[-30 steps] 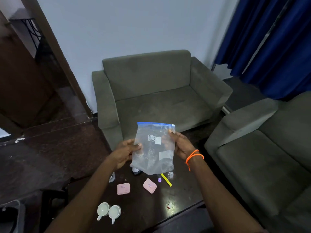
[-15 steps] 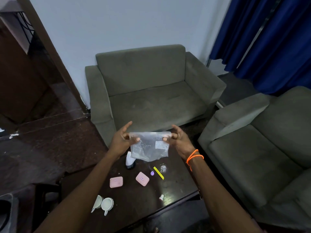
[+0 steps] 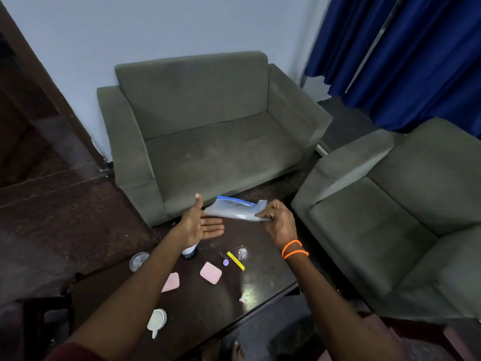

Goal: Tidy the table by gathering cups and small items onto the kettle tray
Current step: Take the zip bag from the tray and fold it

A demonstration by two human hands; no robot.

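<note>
My right hand (image 3: 277, 221) pinches a clear zip bag (image 3: 234, 210) with a blue seal, folded flat above the far edge of the dark table (image 3: 208, 306). Beside it, my left hand (image 3: 199, 225) lies flat, palm up, fingers apart, just under the bag's left end. On the table lie a white cup (image 3: 157, 319), two pink cases (image 3: 210, 272) (image 3: 171, 282), a yellow strip (image 3: 235, 260), a small purple piece (image 3: 225, 262), a clear lid (image 3: 242, 252) and a small white-red item (image 3: 242, 299). A white bottle (image 3: 189, 250) stands partly behind my left wrist. No kettle tray is in view.
A glass (image 3: 139, 261) stands at the table's far left corner. A grey sofa (image 3: 208, 131) faces me behind the table and another grey armchair (image 3: 390, 217) sits to the right. Blue curtains (image 3: 403, 56) hang at the upper right.
The bag went from held upright in both hands to folded flat. My left hand let go and opened under it; only my right hand grips it now.
</note>
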